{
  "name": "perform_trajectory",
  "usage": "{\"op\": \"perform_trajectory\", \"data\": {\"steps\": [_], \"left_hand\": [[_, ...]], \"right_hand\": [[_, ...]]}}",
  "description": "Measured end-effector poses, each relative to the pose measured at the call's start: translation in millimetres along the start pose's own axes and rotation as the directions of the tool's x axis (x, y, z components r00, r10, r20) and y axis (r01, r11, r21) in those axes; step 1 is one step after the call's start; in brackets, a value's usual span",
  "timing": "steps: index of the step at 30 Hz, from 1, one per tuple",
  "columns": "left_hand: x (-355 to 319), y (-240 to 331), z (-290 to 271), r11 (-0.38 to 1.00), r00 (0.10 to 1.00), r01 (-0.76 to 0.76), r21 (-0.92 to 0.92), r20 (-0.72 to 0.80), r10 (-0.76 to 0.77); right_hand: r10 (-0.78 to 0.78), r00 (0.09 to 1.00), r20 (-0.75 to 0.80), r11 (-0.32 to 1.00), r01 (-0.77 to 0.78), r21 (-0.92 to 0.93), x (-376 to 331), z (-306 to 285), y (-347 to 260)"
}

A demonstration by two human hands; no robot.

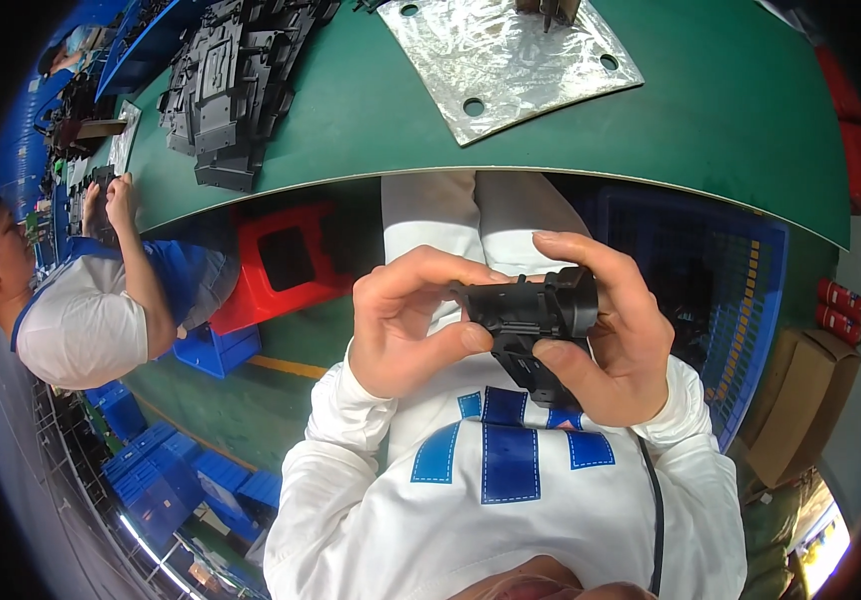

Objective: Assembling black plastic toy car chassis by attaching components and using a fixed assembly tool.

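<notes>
A black moulded plastic part, with a round, tube-like end at its right and a narrower piece pointing down, is held above my lap. My left hand grips its left end between thumb and fingers. Around the rounded right end curl the fingers of my right hand, with the thumb pressed on the lower front. Part of the piece is hidden behind my fingers. Both hands are short of the bench's near edge, below the green bench top.
Stacked black plastic parts lie on the bench at left. A metal plate with holes sits ahead. At left, a co-worker handles a dark part beside a red stool. Right of my legs stands a blue crate, near a cardboard box.
</notes>
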State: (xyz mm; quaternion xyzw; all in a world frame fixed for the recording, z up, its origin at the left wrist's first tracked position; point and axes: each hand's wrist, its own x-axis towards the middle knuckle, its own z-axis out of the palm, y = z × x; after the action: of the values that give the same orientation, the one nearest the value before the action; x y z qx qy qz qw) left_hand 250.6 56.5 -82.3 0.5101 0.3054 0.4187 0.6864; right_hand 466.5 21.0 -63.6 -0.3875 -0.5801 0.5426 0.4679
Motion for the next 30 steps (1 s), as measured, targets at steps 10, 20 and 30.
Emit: {"op": "perform_trajectory", "data": {"steps": [10,20,30], "left_hand": [[3,-13,-8,0.998,0.997,-0.051,-0.043,0.052,0.053],[5,-15,-12,0.994,0.993,-0.101,-0.032,0.065,0.103],[7,-11,-8,0.99,0.99,-0.137,0.009,0.035,0.137]], "right_hand": [[-0.098,0.993,-0.059,0.99,0.091,-0.105,2,7,-1],[-0.107,0.986,0.125,0.981,0.126,-0.15,9,-4,-2],[-0.162,0.984,0.078,0.974,0.172,-0.148,8,-1,1]]}}
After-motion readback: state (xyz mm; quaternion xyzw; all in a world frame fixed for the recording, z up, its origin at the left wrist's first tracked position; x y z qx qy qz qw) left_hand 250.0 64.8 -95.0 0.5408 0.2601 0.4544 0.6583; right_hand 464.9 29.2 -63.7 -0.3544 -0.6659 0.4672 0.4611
